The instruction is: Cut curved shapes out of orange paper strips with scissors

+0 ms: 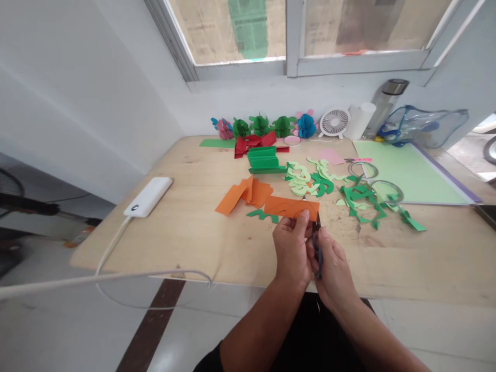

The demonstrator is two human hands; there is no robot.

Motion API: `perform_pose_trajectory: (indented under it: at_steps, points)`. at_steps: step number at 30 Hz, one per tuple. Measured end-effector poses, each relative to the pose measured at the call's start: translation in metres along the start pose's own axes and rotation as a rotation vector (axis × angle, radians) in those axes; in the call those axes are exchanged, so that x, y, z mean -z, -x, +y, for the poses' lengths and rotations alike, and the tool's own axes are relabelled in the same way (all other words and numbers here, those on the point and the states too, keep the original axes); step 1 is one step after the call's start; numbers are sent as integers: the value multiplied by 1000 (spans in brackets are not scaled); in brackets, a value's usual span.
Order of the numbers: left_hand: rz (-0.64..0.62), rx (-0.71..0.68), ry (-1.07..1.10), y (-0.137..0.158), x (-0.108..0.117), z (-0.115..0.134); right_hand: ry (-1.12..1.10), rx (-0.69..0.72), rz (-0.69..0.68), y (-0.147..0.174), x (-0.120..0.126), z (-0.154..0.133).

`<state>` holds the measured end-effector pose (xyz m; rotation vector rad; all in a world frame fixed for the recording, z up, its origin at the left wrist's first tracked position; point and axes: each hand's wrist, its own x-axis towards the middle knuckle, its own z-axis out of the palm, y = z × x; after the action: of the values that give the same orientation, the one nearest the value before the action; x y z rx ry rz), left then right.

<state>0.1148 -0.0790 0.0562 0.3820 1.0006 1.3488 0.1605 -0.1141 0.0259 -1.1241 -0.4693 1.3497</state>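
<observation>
My left hand (293, 248) pinches a strip of orange paper (289, 206), thumb on top, with curved lines drawn across it. My right hand (332, 263) is closed round the handles of dark scissors (317, 250). The scissor blades point away from me and meet the strip at its right end. Beyond my left hand, several folded orange pieces (256, 192) lie on the wooden table (217, 250). A wavy green cutout (258, 213) lies partly under the strip.
Pale green cutouts (298, 175), dark green scraps (358, 199) and tape rolls (363, 170) lie beyond and right of my hands. Folded green paper (263, 159) and red paper (256, 142) sit farther back. Paper ornaments (261, 125) and a small fan (335, 123) line the wall. A white power bank (149, 196) lies left.
</observation>
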Motion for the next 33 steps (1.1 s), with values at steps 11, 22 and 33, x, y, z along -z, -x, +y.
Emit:
perform_pose_trajectory:
  at_steps: [11,22,33]
  points:
    - [41,0,33,-2,-1,0,10,-17,19,-1,0,4]
    - [78,14,52,-2,1,-2,-24,-50,36,-2,1,5]
    - [79,26,50,-1,0,-1,-36,-40,57,1,-3,3]
